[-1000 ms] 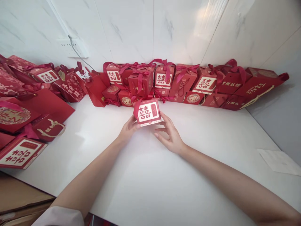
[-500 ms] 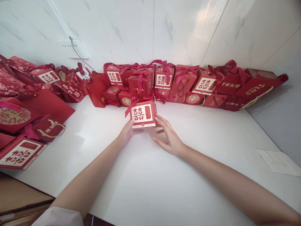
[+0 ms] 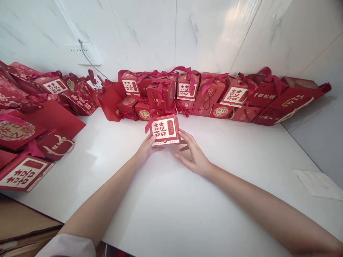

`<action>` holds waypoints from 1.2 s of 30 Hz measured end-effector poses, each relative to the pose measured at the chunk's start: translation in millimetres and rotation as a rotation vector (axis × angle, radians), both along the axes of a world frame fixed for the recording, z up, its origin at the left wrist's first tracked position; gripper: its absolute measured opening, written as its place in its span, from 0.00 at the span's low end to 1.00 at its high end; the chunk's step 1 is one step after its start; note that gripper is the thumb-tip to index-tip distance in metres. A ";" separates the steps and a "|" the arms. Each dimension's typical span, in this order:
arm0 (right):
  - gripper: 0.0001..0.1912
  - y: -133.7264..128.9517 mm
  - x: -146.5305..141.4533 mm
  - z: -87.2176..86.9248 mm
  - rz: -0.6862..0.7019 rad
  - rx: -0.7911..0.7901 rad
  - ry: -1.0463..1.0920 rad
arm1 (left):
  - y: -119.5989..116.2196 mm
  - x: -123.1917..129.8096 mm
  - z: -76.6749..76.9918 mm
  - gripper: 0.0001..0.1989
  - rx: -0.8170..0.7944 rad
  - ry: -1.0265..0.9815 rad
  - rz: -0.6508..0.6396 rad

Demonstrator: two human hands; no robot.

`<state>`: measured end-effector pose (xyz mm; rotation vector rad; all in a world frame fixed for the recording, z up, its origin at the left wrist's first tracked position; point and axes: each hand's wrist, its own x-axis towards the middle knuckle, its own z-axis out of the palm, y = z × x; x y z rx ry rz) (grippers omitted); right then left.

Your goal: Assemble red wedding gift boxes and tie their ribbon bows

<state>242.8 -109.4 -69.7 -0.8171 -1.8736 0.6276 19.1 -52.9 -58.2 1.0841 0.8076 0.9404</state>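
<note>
A small red gift box (image 3: 164,130) with a white label and a dark red double-happiness character is held between my two hands, its labelled face tilted up toward me. My left hand (image 3: 146,149) grips its lower left corner, thumb on the front and the other fingers underneath. At the box's right side, my right hand (image 3: 195,154) presses its fingertips, with the thumb apart below. A red ribbon hangs by the box's upper left. Directly behind it stands a taller red gift box (image 3: 161,93) tied with ribbon.
A row of stacked red gift boxes (image 3: 209,91) lines the tiled wall. More red boxes and bags (image 3: 24,132) crowd the left of the white table (image 3: 171,207). A paper sheet (image 3: 318,182) lies at right, cardboard (image 3: 24,223) at lower left. A cable runs from a wall socket (image 3: 84,54).
The held gift box and both hands sit very slightly farther right in the view. My grip looks the same, and the surrounding boxes have stayed in place.
</note>
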 end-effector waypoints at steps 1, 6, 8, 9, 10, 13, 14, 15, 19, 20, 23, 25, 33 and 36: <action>0.38 0.2 0.2 -0.1 -0.001 0.000 0.004 | 0.4 -0.4 -0.7 0.29 0.004 -0.002 0.000; 0.38 1.1 1.0 -1.3 -0.002 -0.001 0.025 | 2.8 -2.1 -4.2 0.29 0.031 0.006 -0.001; 0.38 1.7 1.1 -1.6 0.000 0.000 0.027 | 2.8 -2.1 -4.2 0.28 0.037 0.013 -0.001; 0.38 2.0 1.2 -1.8 0.001 -0.002 0.030 | 2.5 -1.9 -3.9 0.28 0.040 0.017 -0.001; 0.38 2.4 1.3 -2.0 -0.001 -0.004 0.034 | 2.2 -1.7 -3.5 0.28 0.045 0.022 -0.004; 0.38 3.3 1.7 -3.1 -0.010 -0.020 0.064 | 1.0 -1.1 -2.4 0.33 0.109 0.048 -0.033; 0.38 3.5 1.8 -3.6 -0.015 -0.027 0.074 | 0.7 -1.0 -2.3 0.35 0.143 0.066 -0.041; 0.39 3.7 1.9 -4.1 -0.018 -0.033 0.082 | 0.5 -1.1 -2.3 0.36 0.174 0.089 -0.044; 0.38 4.0 1.8 -5.8 -0.027 -0.049 0.103 | 0.2 -1.1 -1.9 0.37 0.206 0.158 -0.019; 0.38 4.0 1.7 -6.1 -0.031 -0.051 0.107 | 0.0 -0.7 -1.4 0.37 0.203 0.152 -0.018; 0.38 4.1 1.5 -6.4 -0.045 -0.044 0.109 | -0.7 1.0 0.6 0.37 0.207 0.118 -0.042; 0.38 4.3 1.5 -6.0 -0.051 -0.034 0.105 | -1.1 2.1 1.3 0.37 0.226 0.112 -0.046; 0.29 2.1 2.6 -2.9 -0.063 0.062 0.067 | -0.6 -0.5 -3.2 0.23 -0.063 -0.039 -0.082; 0.27 -0.4 3.0 -1.2 -0.047 0.149 -0.066 | -1.4 0.5 -2.9 0.28 -0.079 -0.043 -0.058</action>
